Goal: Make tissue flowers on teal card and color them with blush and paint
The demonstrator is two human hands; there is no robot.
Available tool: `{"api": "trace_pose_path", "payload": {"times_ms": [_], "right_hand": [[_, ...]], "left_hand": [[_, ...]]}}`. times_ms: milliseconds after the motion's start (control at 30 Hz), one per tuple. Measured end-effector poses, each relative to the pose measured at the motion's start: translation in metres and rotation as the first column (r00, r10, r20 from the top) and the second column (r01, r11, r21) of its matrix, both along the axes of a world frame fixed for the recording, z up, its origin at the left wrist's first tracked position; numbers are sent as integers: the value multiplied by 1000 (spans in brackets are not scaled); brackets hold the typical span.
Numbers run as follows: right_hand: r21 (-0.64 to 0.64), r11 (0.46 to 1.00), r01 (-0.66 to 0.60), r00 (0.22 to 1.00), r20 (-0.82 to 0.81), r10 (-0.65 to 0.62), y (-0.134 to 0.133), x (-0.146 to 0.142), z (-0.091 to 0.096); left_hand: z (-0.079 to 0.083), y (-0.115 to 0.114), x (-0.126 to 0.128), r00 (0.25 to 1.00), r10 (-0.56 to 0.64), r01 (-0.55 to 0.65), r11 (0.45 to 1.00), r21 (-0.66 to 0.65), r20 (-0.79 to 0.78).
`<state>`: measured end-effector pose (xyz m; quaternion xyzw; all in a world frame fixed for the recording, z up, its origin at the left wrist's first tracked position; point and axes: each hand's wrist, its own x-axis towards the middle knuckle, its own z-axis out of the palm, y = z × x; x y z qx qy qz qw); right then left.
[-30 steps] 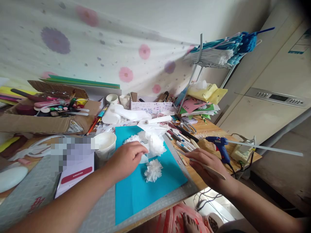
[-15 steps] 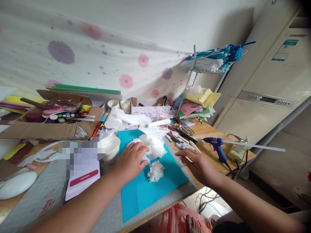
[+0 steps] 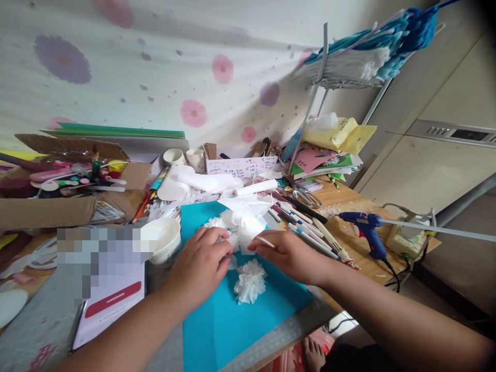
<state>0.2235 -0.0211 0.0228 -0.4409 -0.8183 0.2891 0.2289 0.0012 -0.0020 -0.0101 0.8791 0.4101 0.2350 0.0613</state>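
Note:
A blue sheet [image 3: 217, 330] lies on the table with white tissue paper pieces [image 3: 251, 227] heaped on its upper part. My left hand [image 3: 201, 258] is over the sheet's left side, fingers curled and pinching at a small white tissue paper square [image 3: 232, 262]; the fingertips partly hide it. Between the thumb and fingers of my right hand [image 3: 290, 256] is a thin wooden stick [image 3: 266, 242], close beside the heaped paper. Below both hands sits a ruffled white tissue paper flower [image 3: 250, 281], which neither hand touches.
A white paper bowl [image 3: 163, 240] and a phone [image 3: 112, 305] stand left of the sheet. Pens [image 3: 310, 232], scissors [image 3: 306, 196] and a blue glue gun [image 3: 366, 232] lie on the right. A cardboard box [image 3: 46, 212] of supplies is at the back left.
My right hand has moved left from the pens to the tissue paper, now with the wooden stick in its fingers. My left hand stays by the paper. The view has shifted.

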Motion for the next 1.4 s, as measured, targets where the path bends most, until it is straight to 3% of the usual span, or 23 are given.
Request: {"api": "trace_pose_path", "payload": {"times_ms": [167, 267, 367, 467, 667, 800, 1033, 1167, 1400], "right_hand": [[-172, 981, 84, 956, -265, -129, -9, 25, 15], [-266, 964, 17, 943, -317, -104, -15, 34, 19], [-274, 960, -63, 959, -281, -17, -19, 37, 19], [-227, 971, -74, 979, -201, 28, -21, 38, 17], [-166, 986, 1, 993, -118, -21, -24, 49, 10], [-143, 989, -24, 995, -98, 10, -29, 52, 5], [-137, 988, -72, 995, -71, 63, -31, 50, -1], [-191, 975, -110, 992, -75, 97, -34, 51, 0], [-280, 910, -307, 947, -181, 264, -40, 42, 2]], "left_hand": [[5, -10, 2, 971, -9, -5, 998, 60, 237], [5, -16, 6, 943, 33, 7, 993, -119, 331], [5, -21, 9, 934, 46, 61, 956, -287, 353], [5, -24, 10, 955, -65, 146, 952, -269, 289], [2, -32, 15, 951, -308, 299, 935, -192, -17], [2, -33, 18, 944, -311, 300, 948, -105, -114], [3, -28, 15, 942, -313, 311, 950, -35, -118], [2, -26, 13, 936, -335, 332, 942, -49, -112], [-1, -23, 11, 926, -371, 355, 919, -173, -66]]}}
